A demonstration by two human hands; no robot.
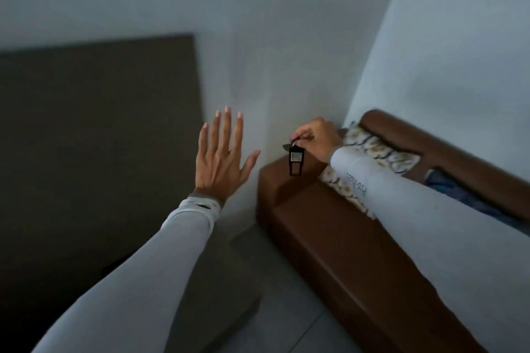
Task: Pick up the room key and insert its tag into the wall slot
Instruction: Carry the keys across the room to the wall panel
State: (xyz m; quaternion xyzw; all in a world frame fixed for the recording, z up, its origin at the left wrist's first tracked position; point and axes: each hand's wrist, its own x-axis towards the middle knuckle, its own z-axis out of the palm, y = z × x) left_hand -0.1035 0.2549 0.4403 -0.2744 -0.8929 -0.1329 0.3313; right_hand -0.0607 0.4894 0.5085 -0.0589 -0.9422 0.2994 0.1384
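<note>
My right hand pinches the metal ring of the room key, and the black tag with a pale square label hangs straight down from my fingers. A small dark key blade pokes out to the left of the ring. The tag dangles just above the corner of a brown wooden bed frame. My left hand is raised beside it with fingers spread, empty, in front of the pale wall. No wall slot is in view.
A dark brown panel or door fills the left side. A patterned pillow and blue fabric lie on the bed against the headboard. Pale floor tiles show between the door and the bed.
</note>
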